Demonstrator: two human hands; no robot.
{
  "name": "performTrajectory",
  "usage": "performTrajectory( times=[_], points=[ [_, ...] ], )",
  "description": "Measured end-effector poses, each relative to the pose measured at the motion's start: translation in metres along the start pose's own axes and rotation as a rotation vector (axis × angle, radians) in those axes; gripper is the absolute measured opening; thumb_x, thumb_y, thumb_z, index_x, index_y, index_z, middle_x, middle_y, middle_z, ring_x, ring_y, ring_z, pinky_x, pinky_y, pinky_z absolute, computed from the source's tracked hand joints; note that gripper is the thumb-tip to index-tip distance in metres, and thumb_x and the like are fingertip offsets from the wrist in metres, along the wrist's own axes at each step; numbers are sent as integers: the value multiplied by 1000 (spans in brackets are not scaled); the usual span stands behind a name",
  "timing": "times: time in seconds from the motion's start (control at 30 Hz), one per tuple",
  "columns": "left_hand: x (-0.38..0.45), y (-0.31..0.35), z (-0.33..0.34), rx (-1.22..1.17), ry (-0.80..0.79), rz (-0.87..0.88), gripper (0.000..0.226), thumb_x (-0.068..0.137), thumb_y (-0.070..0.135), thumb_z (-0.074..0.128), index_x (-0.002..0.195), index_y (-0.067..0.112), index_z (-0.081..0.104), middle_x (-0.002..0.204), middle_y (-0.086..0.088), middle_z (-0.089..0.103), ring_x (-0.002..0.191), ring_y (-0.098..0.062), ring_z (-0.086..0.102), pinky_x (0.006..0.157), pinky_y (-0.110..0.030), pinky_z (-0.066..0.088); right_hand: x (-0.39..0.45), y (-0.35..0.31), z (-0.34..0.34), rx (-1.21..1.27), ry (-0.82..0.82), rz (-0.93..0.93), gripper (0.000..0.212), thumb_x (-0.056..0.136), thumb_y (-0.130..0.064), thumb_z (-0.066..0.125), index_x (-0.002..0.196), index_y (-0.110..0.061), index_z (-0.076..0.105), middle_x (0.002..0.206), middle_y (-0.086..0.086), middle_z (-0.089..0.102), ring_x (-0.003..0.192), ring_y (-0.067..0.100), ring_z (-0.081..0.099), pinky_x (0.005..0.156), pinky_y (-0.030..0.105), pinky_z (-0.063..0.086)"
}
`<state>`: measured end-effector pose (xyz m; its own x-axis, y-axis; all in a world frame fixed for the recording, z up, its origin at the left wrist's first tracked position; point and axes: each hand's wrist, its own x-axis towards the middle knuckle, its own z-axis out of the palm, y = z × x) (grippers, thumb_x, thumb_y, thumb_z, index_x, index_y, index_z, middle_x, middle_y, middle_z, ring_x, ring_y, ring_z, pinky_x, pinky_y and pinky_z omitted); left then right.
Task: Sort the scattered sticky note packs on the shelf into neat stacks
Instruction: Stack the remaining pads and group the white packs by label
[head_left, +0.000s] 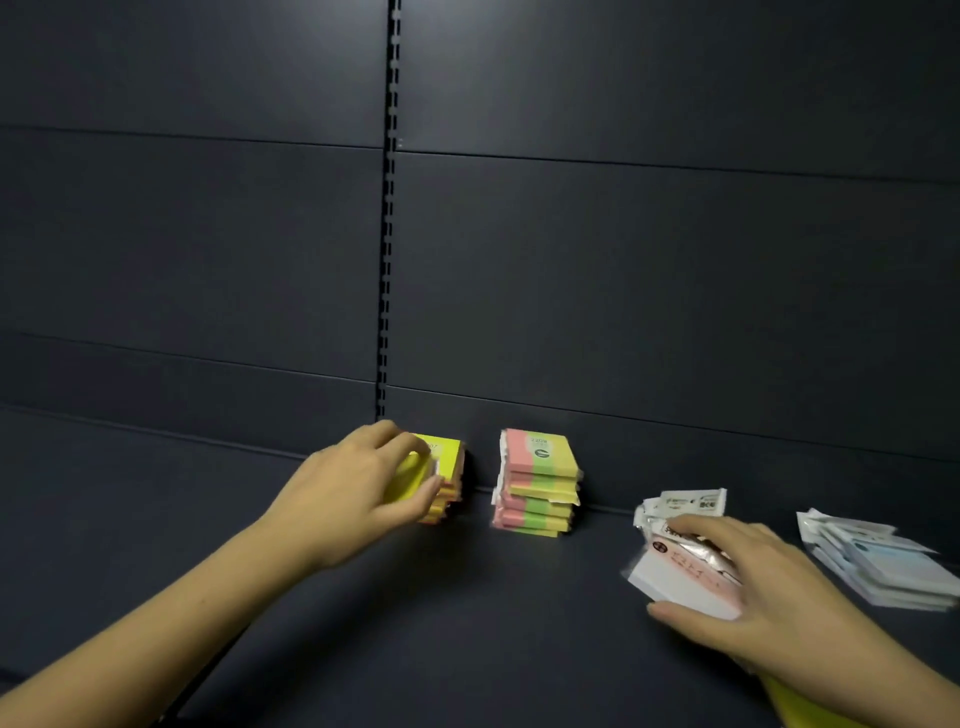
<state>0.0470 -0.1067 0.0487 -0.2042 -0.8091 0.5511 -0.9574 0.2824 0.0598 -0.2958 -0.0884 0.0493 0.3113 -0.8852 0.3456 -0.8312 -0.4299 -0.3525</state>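
My left hand (358, 488) is wrapped around the top of a yellow sticky note stack (441, 467) near the shelf's back wall, fingers on its front and top. Just right of it stands a taller stack of pink, green and yellow packs (540, 483), slightly uneven. My right hand (769, 597) grips a white pack with pink print (680, 577), which lies on a loose heap of white wrapped packs (685, 504). A slanted pile of white and pale blue packs (878, 561) lies at the far right.
The dark shelf board (467, 623) runs under everything, with a dark back panel and a slotted upright (387, 260) behind. A yellow edge (810, 712) shows under my right forearm at the bottom right.
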Motion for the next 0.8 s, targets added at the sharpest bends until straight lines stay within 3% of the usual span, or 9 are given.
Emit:
performTrajectory(
  times=[0.1, 0.33, 0.53, 0.6, 0.7, 0.8],
  points=[
    [21, -7, 15, 6, 13, 1, 65, 80, 73, 15, 117, 32, 51, 109, 10, 49, 98, -11, 51, 70, -30, 45, -3, 6, 6, -50, -29, 45, 101, 25, -105, 24, 113, -57, 34, 116, -45, 32, 110, -19, 33, 95, 14, 28],
    [72, -25, 62, 132, -15, 18, 78, 76, 74, 8, 112, 23, 55, 103, 1, 53, 96, -22, 54, 75, -35, 46, -10, -2, 2, -138, -68, 175, 104, 13, -104, 16, 109, -65, 20, 105, -48, 22, 108, -11, 32, 90, 9, 25],
    [86, -38, 86, 191, -48, 1, 85, 71, 74, 0, 115, 24, 53, 110, 0, 53, 103, -21, 52, 85, -35, 44, -13, -3, 1, -154, -81, 240, 95, 20, -102, 24, 108, -66, 20, 111, -51, 21, 116, -12, 32, 96, 8, 28],
    [88, -41, 92, 192, -57, -2, 84, 71, 74, 0, 117, 25, 51, 113, 0, 52, 106, -20, 51, 88, -35, 42, -14, -8, -1, -172, -79, 234, 95, 21, -102, 23, 109, -65, 18, 111, -51, 21, 114, -12, 33, 89, 3, 28],
    [90, -43, 98, 168, -61, -6, 83, 70, 73, 1, 116, 25, 51, 113, -1, 54, 107, -21, 51, 91, -36, 40, -15, -16, -5, -197, -67, 231, 88, 38, -94, 39, 117, -60, 21, 106, -50, 22, 109, -11, 34, 80, 3, 29],
    [92, -47, 103, 117, -51, -4, 79, 72, 73, 5, 115, 25, 50, 112, 0, 59, 108, -22, 54, 95, -36, 38, -16, -17, -7, -222, -76, 237, 92, 32, -91, 34, 118, -60, 22, 107, -50, 23, 108, -13, 33, 79, -1, 28]
  ],
)
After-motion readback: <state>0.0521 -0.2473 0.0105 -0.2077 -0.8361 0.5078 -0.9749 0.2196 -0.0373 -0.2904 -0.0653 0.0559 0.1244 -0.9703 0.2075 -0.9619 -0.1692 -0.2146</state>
